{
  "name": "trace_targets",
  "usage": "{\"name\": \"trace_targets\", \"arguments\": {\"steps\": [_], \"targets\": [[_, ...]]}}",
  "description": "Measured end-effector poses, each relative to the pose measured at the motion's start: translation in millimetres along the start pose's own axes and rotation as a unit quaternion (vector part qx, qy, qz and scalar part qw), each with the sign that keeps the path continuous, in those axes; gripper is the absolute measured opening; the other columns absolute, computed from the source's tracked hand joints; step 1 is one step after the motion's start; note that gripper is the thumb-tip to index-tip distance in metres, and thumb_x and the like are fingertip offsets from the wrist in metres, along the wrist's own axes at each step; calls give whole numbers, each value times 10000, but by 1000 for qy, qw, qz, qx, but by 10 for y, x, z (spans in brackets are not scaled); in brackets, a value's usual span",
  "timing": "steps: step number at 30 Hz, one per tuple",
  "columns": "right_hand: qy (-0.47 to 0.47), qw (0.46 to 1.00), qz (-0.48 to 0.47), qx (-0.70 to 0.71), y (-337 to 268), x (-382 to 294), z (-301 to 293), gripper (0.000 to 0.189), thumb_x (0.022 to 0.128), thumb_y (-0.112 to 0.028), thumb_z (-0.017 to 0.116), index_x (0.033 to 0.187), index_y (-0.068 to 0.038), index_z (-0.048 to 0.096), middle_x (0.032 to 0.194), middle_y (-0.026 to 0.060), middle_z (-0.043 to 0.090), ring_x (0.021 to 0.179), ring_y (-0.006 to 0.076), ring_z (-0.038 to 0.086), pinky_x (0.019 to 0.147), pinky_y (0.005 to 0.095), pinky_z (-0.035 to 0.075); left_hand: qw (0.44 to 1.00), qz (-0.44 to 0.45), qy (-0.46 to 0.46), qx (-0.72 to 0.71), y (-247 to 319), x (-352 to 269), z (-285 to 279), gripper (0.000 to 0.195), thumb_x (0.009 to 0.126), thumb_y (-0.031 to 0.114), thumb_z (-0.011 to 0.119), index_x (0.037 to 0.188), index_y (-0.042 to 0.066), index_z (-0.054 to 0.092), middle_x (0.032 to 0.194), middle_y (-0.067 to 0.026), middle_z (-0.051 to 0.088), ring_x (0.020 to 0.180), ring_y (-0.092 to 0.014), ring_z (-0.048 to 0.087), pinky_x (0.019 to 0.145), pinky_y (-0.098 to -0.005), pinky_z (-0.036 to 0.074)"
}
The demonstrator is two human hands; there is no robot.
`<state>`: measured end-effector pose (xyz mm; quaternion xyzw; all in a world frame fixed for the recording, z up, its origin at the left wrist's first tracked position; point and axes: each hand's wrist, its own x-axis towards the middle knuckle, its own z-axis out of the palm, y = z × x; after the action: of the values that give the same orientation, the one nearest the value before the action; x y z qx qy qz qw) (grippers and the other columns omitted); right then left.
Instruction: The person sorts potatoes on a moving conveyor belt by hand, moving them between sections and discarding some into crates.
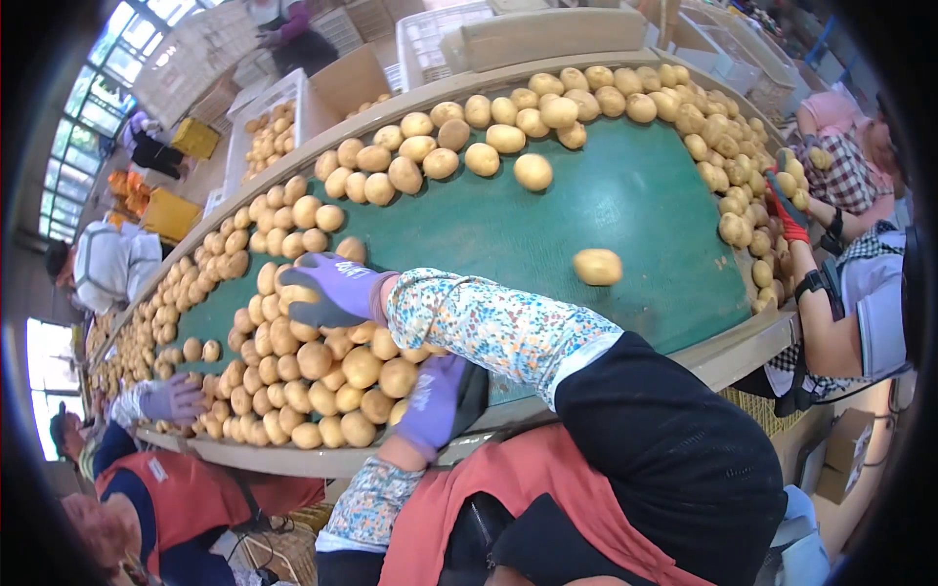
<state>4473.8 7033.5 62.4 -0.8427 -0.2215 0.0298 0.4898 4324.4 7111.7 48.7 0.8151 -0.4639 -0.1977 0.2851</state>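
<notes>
My right hand [333, 289], in a purple glove with dark grey palm and fingers, reaches across to the upper edge of a potato pile [315, 381]. Its thumb and fingers curl around a potato [299, 295]. Near the belt's front edge, my left hand [443, 403] wears a matching glove and rests against the right side of the pile. Its fingers are partly turned away, so whether they hold anything is hidden. Both forearms have floral sleeve covers. A single potato [597, 267] lies on the green conveyor belt [469, 227], right of my right forearm.
Potatoes [418, 150] line the belt's far side and bank up at its right end [733, 168]. A co-worker's red-gloved hand [788, 205] holds potatoes there. Another co-worker's purple-gloved hand [172, 399] touches the pile's left side. A white crate [293, 110] of potatoes stands beyond the rail.
</notes>
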Motion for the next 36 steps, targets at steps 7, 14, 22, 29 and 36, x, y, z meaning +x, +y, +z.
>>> {"name": "trace_targets", "arguments": {"steps": [7, 14, 22, 29, 36], "targets": [[298, 881, 27, -367, 520, -630, -1732, 513, 816, -421, 672, 1266, -178, 636, 1298, 188, 567, 1248, 411, 504, 1061, 531, 388, 944, -130, 96, 288, -695, -523, -614, 449, 843, 47, 537, 1282, 13, 623, 1376, -189, 593, 1300, -399, 513, 1116, -471, 386], [432, 632, 424, -484, 1004, -2270, -3281, 562, 860, -607, 615, 1316, -279, 628, 1357, 99, 577, 1265, 343, 514, 1053, 561, 363, 912, -239, 144, 300, -1162, -906, -1424, 636, 792, 267, 719, 1336, -13, 543, 1391, -243, 547, 1306, -436, 486, 1116, -510, 382], [351, 780, 281, -435, 838, -2075, -2559, 367, 917, -484, 586, 1152, -220, 685, 1129, 106, 667, 1086, 333, 600, 955, 491, 439, 993, 118, 7, 6, 482, 535, -896, 421, 870, 125, 619, 1279, 24, 629, 1325, -185, 621, 1266, -380, 569, 1082, -483, 438], [213, 951, 56, -217, 217, -1453, -1362, 484, 929, -481, 590, 1258, -126, 595, 1074, 178, 682, 976, 365, 665, 865, 476, 526, 961, 229, -145, -58, 1015, 747, -33, 397, 901, 126, 649, 1278, 15, 596, 1326, -218, 579, 1253, -419, 535, 1048, -488, 435], [439, 771, 276, -369, 1072, -2836, -3024, 574, 962, -469, 585, 1368, -64, 562, 1268, 213, 645, 1178, 325, 627, 1013, 415, 478, 988, 92, 14, -122, 620, 5, -175, 456, 935, 111, 645, 1369, 17, 537, 1422, -210, 529, 1333, -429, 477, 1089, -502, 427]]}}
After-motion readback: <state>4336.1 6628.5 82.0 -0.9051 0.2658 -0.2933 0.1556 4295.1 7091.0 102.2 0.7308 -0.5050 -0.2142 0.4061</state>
